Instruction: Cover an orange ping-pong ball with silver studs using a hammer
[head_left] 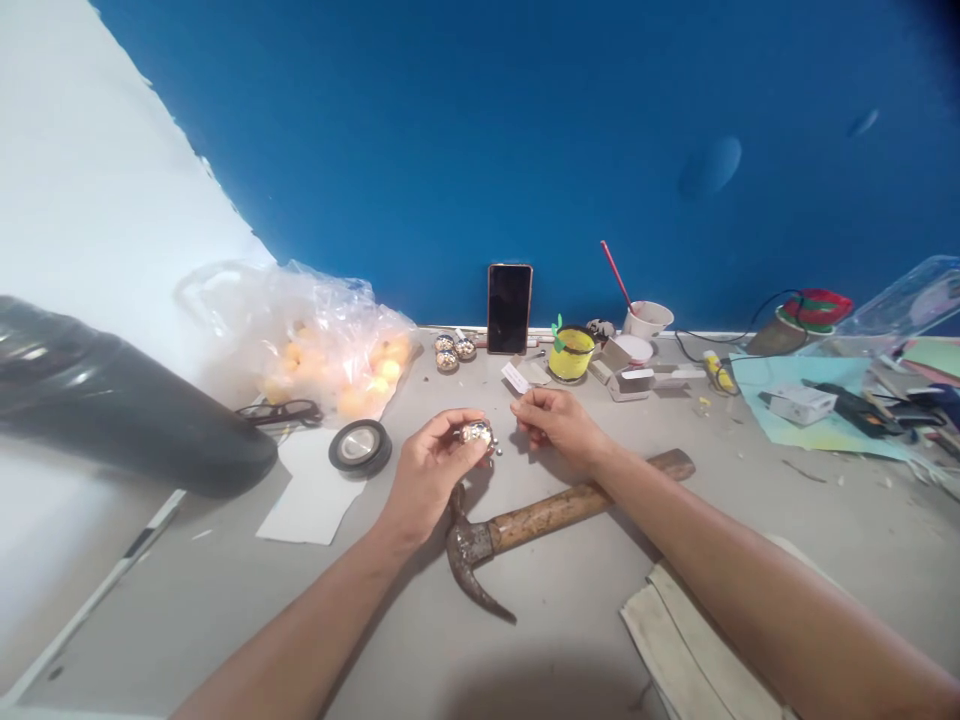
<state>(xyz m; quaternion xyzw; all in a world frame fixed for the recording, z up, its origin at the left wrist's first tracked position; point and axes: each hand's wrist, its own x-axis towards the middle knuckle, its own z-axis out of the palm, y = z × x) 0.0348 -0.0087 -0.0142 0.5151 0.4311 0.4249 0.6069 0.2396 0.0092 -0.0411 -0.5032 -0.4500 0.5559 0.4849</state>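
Observation:
My left hand (433, 470) grips a small shiny ball (477, 433) with a studded, metallic surface, between thumb and fingers. Tiny silvery beads show at the ball's right side, near my thumb. Apart from it, to the right, my right hand (555, 425) is closed in a pinch; whatever sits between the fingertips is too small to make out. Below both hands a claw hammer (547, 522) lies on the table, its rusty head to the left and its wooden handle passing under my right forearm. Several similar studded balls (448, 358) rest together near the wall.
A phone (509, 308) leans upright against the blue wall. Black tape (360, 447) lies on white paper (304, 500) at left, near a plastic bag (330, 350) of orange things. A yellow tub (571, 356), small boxes (630, 384) and a white cup (648, 318) stand at back right.

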